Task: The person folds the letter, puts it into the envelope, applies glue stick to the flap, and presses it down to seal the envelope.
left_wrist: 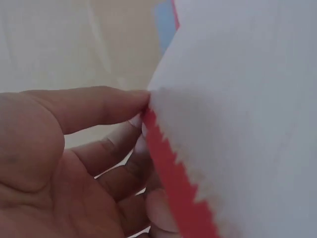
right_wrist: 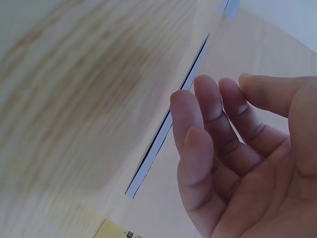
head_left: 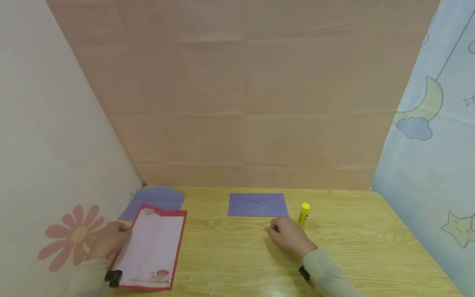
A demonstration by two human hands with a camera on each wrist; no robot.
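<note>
My left hand (head_left: 110, 239) pinches the left edge of a sheet of letter paper (head_left: 154, 247) between thumb and fingers. The paper is pale with a ragged red border and a small printed picture in its lower right corner. In the left wrist view, the thumb presses on the red edge of the sheet (left_wrist: 237, 124). My right hand (head_left: 291, 236) holds nothing; its fingers (right_wrist: 187, 116) are loosely bent in the right wrist view. Just beyond it lies a purple envelope (head_left: 257, 208) with its flap folded down. A yellow glue stick (head_left: 304, 214) stands upright beside this hand.
A second purple envelope (head_left: 157, 200), partly covered by the paper, lies at the table's back left with its flap raised. The wooden table (head_left: 237, 255) meets a brown backdrop (head_left: 241, 103) behind, with printed sheets hanging at both sides.
</note>
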